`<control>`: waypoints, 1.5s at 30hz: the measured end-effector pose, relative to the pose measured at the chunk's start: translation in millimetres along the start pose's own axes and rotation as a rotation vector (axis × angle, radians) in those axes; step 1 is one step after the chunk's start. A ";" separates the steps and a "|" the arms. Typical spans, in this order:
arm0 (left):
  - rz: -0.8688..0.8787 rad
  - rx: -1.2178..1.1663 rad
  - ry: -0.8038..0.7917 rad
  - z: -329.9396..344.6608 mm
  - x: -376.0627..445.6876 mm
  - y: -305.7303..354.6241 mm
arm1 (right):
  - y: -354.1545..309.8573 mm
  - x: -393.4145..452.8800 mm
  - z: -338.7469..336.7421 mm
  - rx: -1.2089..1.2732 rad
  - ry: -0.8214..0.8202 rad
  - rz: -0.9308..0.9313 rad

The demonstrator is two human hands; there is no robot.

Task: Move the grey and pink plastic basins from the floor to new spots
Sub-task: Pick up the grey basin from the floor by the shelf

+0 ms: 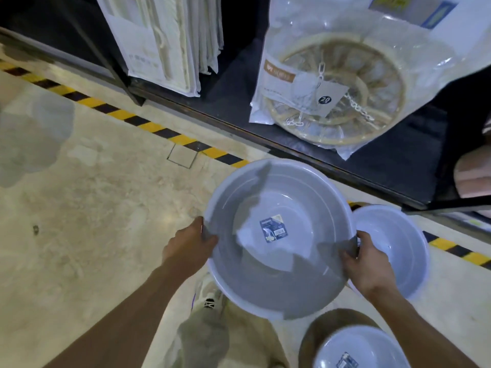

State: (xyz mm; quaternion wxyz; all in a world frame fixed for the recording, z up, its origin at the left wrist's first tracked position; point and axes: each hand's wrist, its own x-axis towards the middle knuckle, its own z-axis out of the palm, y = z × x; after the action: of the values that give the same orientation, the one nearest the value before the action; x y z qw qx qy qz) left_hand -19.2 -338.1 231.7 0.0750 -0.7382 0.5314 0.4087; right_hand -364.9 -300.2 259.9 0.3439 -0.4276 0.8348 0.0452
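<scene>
The large grey basin (279, 240) sits just below the middle of the view, held off the floor (93, 208) and tilted a little so its hollow faces up. It is round, smooth plastic with a paler rolled rim, stepped rings down the wall, and a small blue and white label (273, 231) stuck on its flat bottom. The left hand (190, 247) grips the rim at nine o'clock, thumb curled over the edge. The right hand (365, 264) grips the rim at three o'clock, thumb inside, fingers under.

A smaller pale basin (396, 248) lies just beside it at three o'clock, partly behind the right hand, its rim touching or nearly touching the grey one; I cannot tell which. Another pale basin (361, 349) with its own label shows at five o'clock, cut off by the lower edge. A shoe (208, 296) and trouser leg peek from under the big basin at seven o'clock.

A yellow and black striped tape (127, 118) runs across the floor from ten o'clock towards four. Beyond it stands a dark low shelf (385, 166), carrying a bagged round rattan hanger with chains (337, 88) at one o'clock and flat white packs (164, 41) standing upright at eleven. The shelf's edge runs close behind the basin's far rim.
</scene>
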 end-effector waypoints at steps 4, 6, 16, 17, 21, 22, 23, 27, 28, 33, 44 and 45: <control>0.095 0.122 0.022 0.4 48.9 11.3 | -5.8 34.9 14.6 0.020 0.017 0.041; 0.112 0.152 0.025 5.5 72.5 16.1 | -3.6 53.4 25.5 0.025 0.027 0.068; 0.152 0.219 0.005 72.3 171.4 22.9 | 28.2 154.7 98.3 0.004 0.064 0.115; 0.156 0.245 0.000 77.1 177.2 20.9 | 30.8 161.6 104.7 -0.007 0.058 0.121; 0.133 0.290 -0.018 92.9 198.8 16.5 | 38.0 185.7 129.4 -0.040 0.052 0.136; 0.123 0.296 -0.026 97.1 204.2 16.3 | 39.3 190.1 135.2 -0.049 0.059 0.142; 0.110 0.299 -0.029 101.3 209.4 15.8 | 40.4 193.8 141.1 -0.054 0.064 0.150; 0.041 0.301 -0.064 113.9 224.9 10.3 | 45.9 202.3 160.0 0.010 0.057 0.167; 0.023 0.283 -0.077 115.7 228.3 9.4 | 46.9 203.7 163.0 0.037 0.053 0.164; -0.030 0.205 -0.105 118.6 237.7 10.8 | 45.0 204.0 166.7 0.111 0.020 0.173; 0.021 0.145 -0.017 90.8 214.4 37.5 | 39.9 200.6 119.1 0.142 -0.056 0.205; 0.029 0.147 -0.012 86.9 211.0 40.9 | 39.5 196.2 113.0 0.150 -0.048 0.198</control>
State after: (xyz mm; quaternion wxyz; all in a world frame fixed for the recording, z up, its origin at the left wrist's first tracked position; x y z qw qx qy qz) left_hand -77.9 -460.6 43.9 0.1263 -0.7204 0.5703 0.3739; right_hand -411.8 -367.5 45.2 0.3886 -0.3150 0.8655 0.0267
